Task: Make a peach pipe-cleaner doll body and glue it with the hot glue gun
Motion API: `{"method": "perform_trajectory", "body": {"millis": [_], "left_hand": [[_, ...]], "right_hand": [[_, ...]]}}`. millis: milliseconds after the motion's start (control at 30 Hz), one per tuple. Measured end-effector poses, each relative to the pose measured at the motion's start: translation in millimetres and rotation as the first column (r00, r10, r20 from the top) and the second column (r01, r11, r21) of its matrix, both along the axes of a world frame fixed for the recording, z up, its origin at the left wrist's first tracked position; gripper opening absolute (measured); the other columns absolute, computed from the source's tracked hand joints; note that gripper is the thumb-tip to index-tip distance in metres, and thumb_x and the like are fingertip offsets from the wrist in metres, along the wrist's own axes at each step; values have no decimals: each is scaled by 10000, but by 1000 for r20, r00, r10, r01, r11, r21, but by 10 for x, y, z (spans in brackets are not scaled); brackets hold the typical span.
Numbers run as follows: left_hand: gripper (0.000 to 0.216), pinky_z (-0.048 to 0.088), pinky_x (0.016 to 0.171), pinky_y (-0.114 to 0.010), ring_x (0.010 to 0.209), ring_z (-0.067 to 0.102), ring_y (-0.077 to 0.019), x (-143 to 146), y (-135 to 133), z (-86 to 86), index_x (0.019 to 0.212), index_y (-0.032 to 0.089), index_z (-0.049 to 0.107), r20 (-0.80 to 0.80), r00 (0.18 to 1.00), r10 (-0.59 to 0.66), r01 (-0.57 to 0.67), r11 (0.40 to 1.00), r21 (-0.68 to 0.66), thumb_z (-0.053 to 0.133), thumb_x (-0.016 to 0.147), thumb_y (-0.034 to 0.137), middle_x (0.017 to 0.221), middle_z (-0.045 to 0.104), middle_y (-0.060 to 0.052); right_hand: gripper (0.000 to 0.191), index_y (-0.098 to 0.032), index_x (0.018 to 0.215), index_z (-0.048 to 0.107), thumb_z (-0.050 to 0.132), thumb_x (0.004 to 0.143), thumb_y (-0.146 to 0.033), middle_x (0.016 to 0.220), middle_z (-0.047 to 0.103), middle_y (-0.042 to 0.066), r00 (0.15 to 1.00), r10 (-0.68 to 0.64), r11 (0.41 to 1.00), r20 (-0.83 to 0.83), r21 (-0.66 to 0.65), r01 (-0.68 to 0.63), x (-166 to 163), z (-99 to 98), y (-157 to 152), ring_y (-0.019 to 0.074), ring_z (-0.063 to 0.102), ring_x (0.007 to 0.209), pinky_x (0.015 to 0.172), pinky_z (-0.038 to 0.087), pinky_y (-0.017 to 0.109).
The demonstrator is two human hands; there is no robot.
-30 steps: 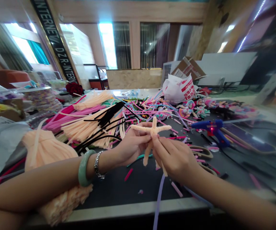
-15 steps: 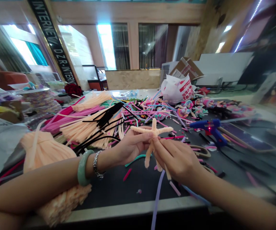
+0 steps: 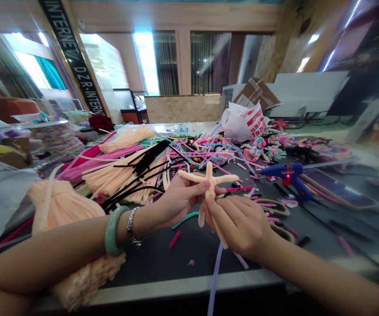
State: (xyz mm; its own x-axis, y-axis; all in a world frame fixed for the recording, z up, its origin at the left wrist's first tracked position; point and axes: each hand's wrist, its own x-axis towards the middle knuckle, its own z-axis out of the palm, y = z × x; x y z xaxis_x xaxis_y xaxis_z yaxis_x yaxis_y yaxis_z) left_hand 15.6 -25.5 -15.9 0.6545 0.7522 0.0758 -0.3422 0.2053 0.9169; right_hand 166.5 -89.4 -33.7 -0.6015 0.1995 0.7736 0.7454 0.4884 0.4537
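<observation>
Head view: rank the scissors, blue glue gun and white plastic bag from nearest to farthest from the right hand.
1. scissors, just right of the right hand.
2. blue glue gun, farther right and back.
3. white plastic bag, far back, centre.

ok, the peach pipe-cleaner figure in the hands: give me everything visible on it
The peach pipe-cleaner figure is fuzzy chenille wire twisted into a cross: two arms spread sideways, a short stub on top, two legs hanging down. It is upright, held above the dark table. The left hand pinches its middle; the right hand grips a leg.
</observation>
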Motion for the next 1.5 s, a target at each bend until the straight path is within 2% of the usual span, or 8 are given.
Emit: {"method": "perform_trajectory", "body": {"millis": [467,867,967,1000,1100,1167,1333,1500], "left_hand": [[215,553,631,-254,753,712,-219,25,44,-50,811,80,664,6,992,128,-128,992,10,753,707,245,721,704,-84],[275,585,720,-304,787,713,-208,13,53,-26,964,116,643,7,997,78,-79,995,59,739,708,135,814,713,-59],[271,584,727,-297,777,713,-203,8,63,-3,933,100,644,-2,994,105,-105,992,64,750,684,110,818,704,-55],[262,583,727,-292,769,713,-197,9,66,4,918,94,644,-3,994,108,-108,992,61,751,679,103,813,700,-52],[263,583,740,-295,770,710,-190,16,71,19,905,92,650,-17,995,102,-101,994,50,755,664,88,806,696,-44],[282,581,748,-295,782,712,-192,25,70,22,904,99,654,-26,995,93,-92,995,40,763,645,75,826,703,-45],[316,569,780,-299,842,712,-211,26,82,1,934,106,652,-37,997,64,-61,996,61,763,641,65,884,718,-72],[304,563,764,-280,855,711,-209,9,129,-40,954,129,660,-45,998,34,-29,995,99,755,668,90,870,718,-51]], "right_hand": [[83,-81,849,654,586,825,-122,636,651,39,998,56,988,-25,-142,-59,-92,-91,-105,125,597,570,553,451,273],[175,-128,998,633,490,903,-162,713,686,22,995,76,925,-63,-369,-94,226,-43,-182,119,638,644,572,440,250],[161,-175,919,643,483,904,-195,738,699,25,997,-51,911,-53,-411,25,485,-24,-210,140,647,635,564,440,262],[157,-182,853,644,502,895,-233,700,691,23,986,-150,895,-68,-433,106,609,-19,-218,144,640,587,523,428,259],[224,-209,721,627,578,841,-391,554,641,11,814,-579,677,45,-529,511,1085,-21,-217,173,590,442,415,359,271],[269,-196,665,605,606,811,-423,556,639,47,707,-698,572,113,-507,645,1442,-39,-188,182,576,419,394,342,274],[443,-195,504,513,543,820,-505,451,564,83,633,-772,518,63,-513,684,2092,-91,-23,128,501,332,365,321,268],[505,-187,473,514,509,773,-594,422,550,63,670,-743,485,15,-677,553,2202,-80,157,100,502,327,378,338,258]]}}
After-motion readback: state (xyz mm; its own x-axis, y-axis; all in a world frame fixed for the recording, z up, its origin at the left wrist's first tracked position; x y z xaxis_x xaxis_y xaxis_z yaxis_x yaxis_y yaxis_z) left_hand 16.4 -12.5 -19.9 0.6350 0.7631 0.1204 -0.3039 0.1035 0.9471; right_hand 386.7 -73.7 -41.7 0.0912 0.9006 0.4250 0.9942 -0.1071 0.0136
